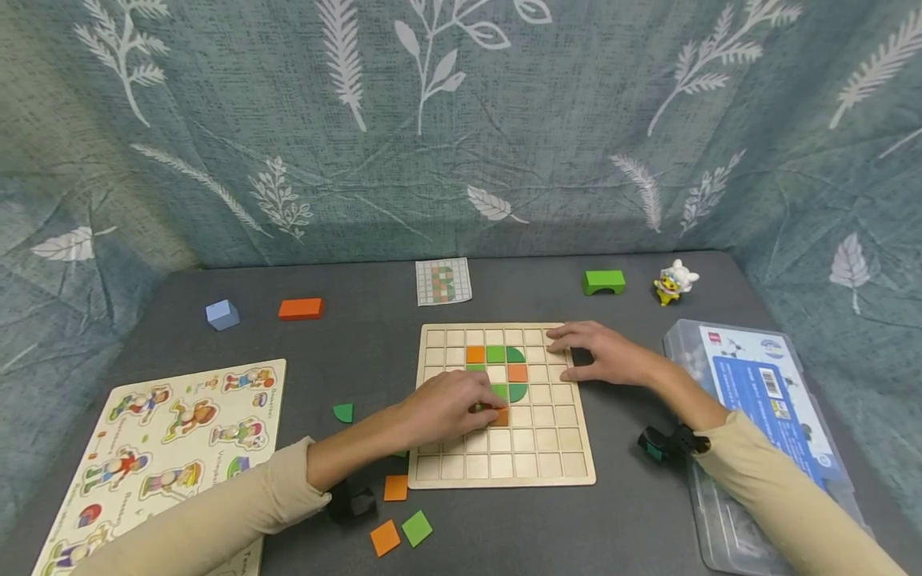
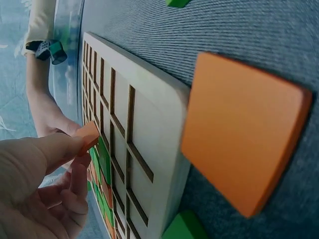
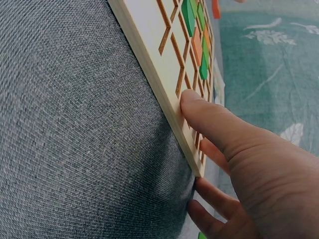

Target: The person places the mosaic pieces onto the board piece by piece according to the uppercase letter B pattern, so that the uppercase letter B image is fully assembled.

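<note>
My left hand (image 1: 450, 402) pinches an orange square tile (image 2: 88, 135) between thumb and finger, over the lower part of the tile pattern. Beneath it lies a pale wooden grid board (image 1: 551, 472). Orange and green squares, plus two dark green quarter-round tiles (image 1: 517, 392), fill several cells near its middle; the left hand covers some of them. At the board's right edge my right hand (image 1: 608, 354) rests with its fingers spread, the thumb on the rim in the right wrist view and other fingers along the far corner.
Loose orange tiles (image 1: 385, 538), a green square (image 1: 417, 528) and a green quarter-round (image 1: 343, 413) lie left of the board. A pattern card (image 1: 425, 294) is behind it. A picture puzzle (image 1: 187, 384) stands left, a clear plastic case (image 1: 691, 336) right. Blocks and a figurine (image 1: 673, 282) line the back.
</note>
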### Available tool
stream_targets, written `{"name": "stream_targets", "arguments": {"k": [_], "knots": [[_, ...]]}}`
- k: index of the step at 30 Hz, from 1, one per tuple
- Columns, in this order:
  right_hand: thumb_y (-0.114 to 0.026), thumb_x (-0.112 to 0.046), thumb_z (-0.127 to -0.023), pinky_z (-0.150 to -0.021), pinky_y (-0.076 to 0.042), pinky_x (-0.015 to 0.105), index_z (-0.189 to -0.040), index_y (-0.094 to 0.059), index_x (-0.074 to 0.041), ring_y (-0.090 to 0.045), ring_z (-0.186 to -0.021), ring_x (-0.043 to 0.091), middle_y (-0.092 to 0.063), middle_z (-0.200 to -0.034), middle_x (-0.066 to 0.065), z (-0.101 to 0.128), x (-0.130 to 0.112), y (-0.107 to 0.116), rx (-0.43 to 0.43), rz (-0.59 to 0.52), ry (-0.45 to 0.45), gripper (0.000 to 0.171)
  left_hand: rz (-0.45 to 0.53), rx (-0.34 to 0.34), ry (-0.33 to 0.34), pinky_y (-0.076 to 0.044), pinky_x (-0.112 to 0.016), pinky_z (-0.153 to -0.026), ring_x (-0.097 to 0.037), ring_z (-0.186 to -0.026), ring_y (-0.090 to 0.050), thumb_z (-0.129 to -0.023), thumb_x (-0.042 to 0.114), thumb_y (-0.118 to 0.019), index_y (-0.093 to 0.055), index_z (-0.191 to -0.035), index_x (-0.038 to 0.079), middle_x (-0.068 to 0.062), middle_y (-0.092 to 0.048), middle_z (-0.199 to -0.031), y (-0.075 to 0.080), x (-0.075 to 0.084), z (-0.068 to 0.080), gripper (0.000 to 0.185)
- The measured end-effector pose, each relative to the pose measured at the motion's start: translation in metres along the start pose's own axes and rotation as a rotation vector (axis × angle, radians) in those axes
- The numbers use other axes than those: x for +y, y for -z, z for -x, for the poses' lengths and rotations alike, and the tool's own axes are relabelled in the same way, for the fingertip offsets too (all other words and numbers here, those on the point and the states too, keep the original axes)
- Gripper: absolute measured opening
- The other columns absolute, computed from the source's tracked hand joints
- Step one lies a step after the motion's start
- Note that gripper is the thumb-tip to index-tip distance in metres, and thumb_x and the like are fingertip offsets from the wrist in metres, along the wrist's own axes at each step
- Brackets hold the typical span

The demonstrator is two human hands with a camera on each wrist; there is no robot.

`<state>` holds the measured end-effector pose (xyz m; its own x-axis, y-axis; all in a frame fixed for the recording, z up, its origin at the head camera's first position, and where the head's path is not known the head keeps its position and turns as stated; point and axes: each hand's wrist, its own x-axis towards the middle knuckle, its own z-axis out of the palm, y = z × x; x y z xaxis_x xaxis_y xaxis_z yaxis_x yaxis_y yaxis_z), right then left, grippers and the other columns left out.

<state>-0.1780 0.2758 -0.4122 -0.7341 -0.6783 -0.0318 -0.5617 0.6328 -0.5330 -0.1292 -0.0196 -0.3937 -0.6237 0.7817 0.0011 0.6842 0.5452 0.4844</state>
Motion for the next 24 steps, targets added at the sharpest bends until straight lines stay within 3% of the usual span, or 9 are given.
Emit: {"name": "stream_targets", "arguments": {"k": [8,14,19,24], "knots": [[-0.074,-0.021,-0.085,-0.105,-0.035,0.060,-0.122,-0.065,-0.005,-0.045,-0.132,0.042,-0.053,-0.139,0.019,0.001,0.001,-0.001,0.004,0.002,0.010,0.041,-0.068,0.040,-0.012,-0.036,-0.015,-0.051,-0.007,-0.070,-0.054,-0.089,0.019,-0.070,-0.077,-0.104,0.017,0.002,-0.066,-0.090,-0.003,0.002,-0.001,0.017],[-0.074,-0.021,-0.085,-0.106,-0.035,0.060,-0.122,-0.065,-0.005,-0.044,-0.132,0.042,-0.053,-0.140,0.019,0.001,0.000,0.000,0.003,0.003,0.010,0.041,-0.180,0.092,-0.036,-0.032,-0.016,-0.047,-0.007,-0.069,-0.053,-0.088,0.021,-0.071,-0.075,-0.102,0.022,0.005,-0.065,-0.085,-0.006,0.003,0.001,0.015],[-0.074,-0.020,-0.085,-0.105,-0.035,0.061,-0.122,-0.065,-0.005,-0.045,-0.131,0.043,-0.052,-0.140,0.020,0.002,0.000,0.001,0.001,-0.004,0.016,0.041,-0.318,0.129,-0.091,-0.039,-0.017,-0.052,-0.008,-0.069,-0.056,-0.087,0.023,-0.073,-0.074,-0.093,0.024,0.006,-0.066,-0.082,-0.007,0.006,0.004,0.006],[-0.074,-0.019,-0.085,-0.104,-0.036,0.060,-0.121,-0.066,-0.004,-0.045,-0.131,0.042,-0.053,-0.139,0.020,0.000,-0.002,0.000,0.005,-0.007,0.030,0.041,-0.330,0.165,-0.118,-0.043,-0.016,-0.056,-0.008,-0.077,-0.059,-0.085,0.020,-0.074,-0.076,-0.084,0.022,0.006,-0.066,-0.088,-0.001,0.005,0.010,0.003]]}}
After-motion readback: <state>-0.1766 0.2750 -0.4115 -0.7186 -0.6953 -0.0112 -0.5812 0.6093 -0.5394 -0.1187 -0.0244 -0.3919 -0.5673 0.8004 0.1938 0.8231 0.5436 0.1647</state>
